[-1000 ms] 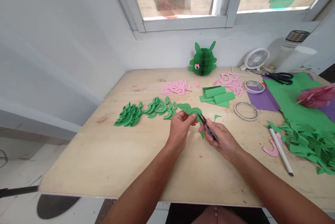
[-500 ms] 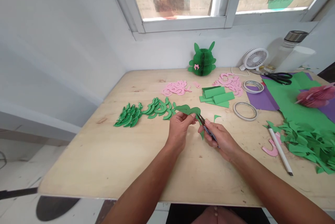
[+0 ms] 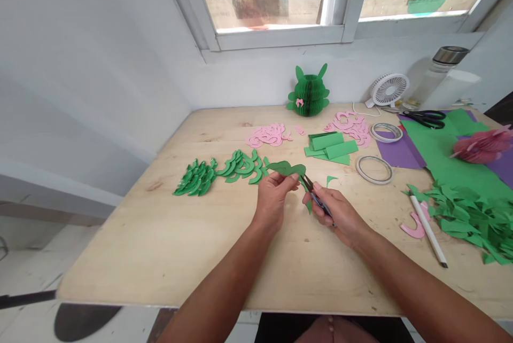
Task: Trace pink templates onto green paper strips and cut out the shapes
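My left hand (image 3: 273, 199) pinches a green paper piece (image 3: 285, 168) with scalloped edges above the middle of the wooden table (image 3: 160, 257). In my right hand (image 3: 334, 209) is a small pair of scissors (image 3: 318, 200), its blades at the right end of the piece. A narrow green strip (image 3: 308, 205) hangs beside the blades. To the left of my left hand lie cut green curved pieces (image 3: 242, 165) and a denser green pile (image 3: 196, 177). A small green scrap (image 3: 331, 179) is just beyond my right hand.
Pink cutouts (image 3: 267, 134), folded green papers (image 3: 331, 146), tape rolls (image 3: 374, 169) and a green paper figure (image 3: 308, 94) stand or lie further back. On the right are a white pen (image 3: 428, 231), green scraps (image 3: 476, 220), black scissors (image 3: 425, 117), a fan (image 3: 388, 90) and a bottle (image 3: 435, 78).
The scissor blades have shifted very slightly at the green piece's right end. Both hands keep their hold, and the whole view has moved a little.
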### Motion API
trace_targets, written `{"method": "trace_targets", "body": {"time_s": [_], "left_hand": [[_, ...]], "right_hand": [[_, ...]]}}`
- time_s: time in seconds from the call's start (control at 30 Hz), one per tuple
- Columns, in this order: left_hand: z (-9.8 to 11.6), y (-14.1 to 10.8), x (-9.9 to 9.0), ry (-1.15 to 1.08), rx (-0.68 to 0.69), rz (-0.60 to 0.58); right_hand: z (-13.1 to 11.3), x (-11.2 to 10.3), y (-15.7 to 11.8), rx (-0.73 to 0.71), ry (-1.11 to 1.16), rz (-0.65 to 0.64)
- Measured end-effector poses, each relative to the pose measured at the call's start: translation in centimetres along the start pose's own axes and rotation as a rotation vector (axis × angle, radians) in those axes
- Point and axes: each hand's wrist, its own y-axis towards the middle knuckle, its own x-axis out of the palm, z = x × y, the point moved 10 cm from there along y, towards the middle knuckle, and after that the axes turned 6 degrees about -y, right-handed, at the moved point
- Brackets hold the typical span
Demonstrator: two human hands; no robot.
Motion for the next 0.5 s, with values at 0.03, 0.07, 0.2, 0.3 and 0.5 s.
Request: {"method": "trace_targets", "body": {"time_s": [0.03, 0.07, 0.2, 0.3, 0.5], "left_hand": [[-0.02, -0.02, 0.00, -0.002, -0.003, 0.001], [-0.05, -0.04, 0.01, -0.005, -0.006, 0.002], [-0.14, -0.11, -0.01, -0.015, -0.014, 0.007], [-0.20, -0.12, -0.09, -0.019, -0.016, 0.018], [-0.54, -0.11, 0.00, -0.093, -0.055, 0.019]], "right_hand": [[0.05, 0.02, 0.01, 0.003, 0.003, -0.004], [0.09, 0.03, 0.01, 0.007, 0.005, -0.006], [0.08, 0.03, -0.05, 0.016, -0.011, -0.002], [-0.09, 0.10, -0.10, 0.010, -0.021, -0.001], [-0.09, 0.16, -0.10, 0.011, -0.027, -0.004]]}}
